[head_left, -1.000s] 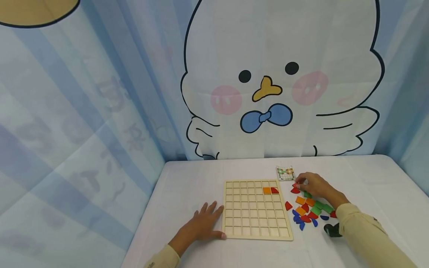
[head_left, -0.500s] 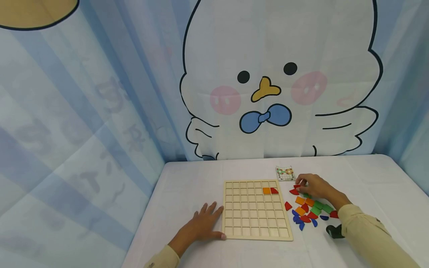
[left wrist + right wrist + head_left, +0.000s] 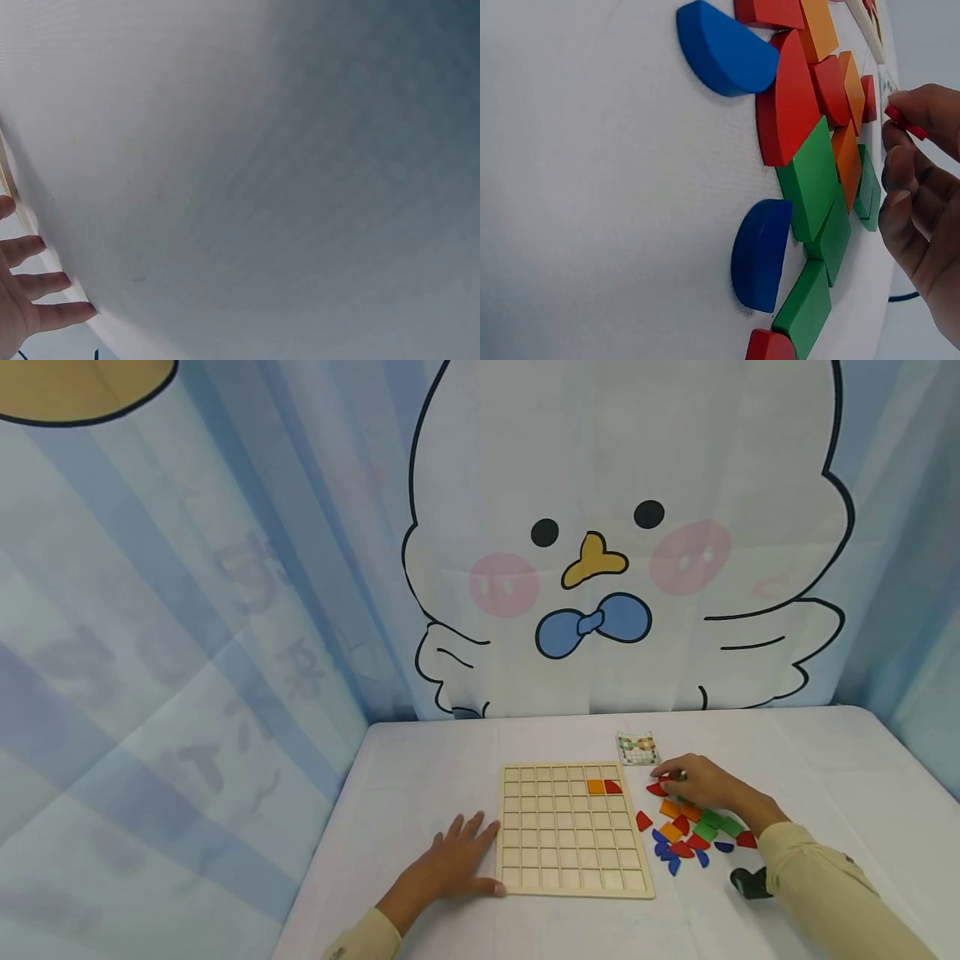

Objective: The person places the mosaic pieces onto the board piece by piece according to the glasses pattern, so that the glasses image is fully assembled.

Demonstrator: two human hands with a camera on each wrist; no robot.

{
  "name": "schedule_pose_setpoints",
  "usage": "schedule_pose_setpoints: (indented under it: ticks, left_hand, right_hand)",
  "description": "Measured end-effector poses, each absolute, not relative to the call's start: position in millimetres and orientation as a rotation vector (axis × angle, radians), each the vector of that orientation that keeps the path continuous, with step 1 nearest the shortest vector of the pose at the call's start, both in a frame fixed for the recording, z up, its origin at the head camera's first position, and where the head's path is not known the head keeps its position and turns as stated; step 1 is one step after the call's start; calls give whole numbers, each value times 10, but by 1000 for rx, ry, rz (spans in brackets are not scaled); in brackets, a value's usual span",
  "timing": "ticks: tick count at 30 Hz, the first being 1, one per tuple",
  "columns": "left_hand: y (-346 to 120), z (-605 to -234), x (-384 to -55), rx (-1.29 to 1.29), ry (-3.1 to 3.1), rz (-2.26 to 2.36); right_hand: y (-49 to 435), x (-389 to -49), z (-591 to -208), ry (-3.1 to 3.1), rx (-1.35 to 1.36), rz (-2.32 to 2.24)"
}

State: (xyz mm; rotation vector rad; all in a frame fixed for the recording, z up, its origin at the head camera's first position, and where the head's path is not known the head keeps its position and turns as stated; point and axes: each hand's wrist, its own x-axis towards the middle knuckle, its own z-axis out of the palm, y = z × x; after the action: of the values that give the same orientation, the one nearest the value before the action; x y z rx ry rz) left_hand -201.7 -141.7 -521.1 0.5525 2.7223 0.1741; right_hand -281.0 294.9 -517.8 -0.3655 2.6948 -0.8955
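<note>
Left hand splayed, right hand pinched on red piece, white table, blue curtain

The left hand is held palm down, its fingers spread and its thumb angled inward. The right forearm is stretched forward; at the right hand, thumb and fingertips are held in a pinch, though which fingers are used is hard to tell.
</note>
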Motion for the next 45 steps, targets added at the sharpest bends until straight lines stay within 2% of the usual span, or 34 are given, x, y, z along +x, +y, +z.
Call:
schedule_pose_setpoints:
  ticks: [21, 45]
  left_hand:
    - [-1454, -5201, -2005, 580, 2713, 172]
    - [-1459, -5276, -2094, 564, 2723, 170]
  right_hand:
    - [2665, -2727, -5137, 2611, -387, -987]
    - [2328, -2782, -5085, 2606, -441, -1112]
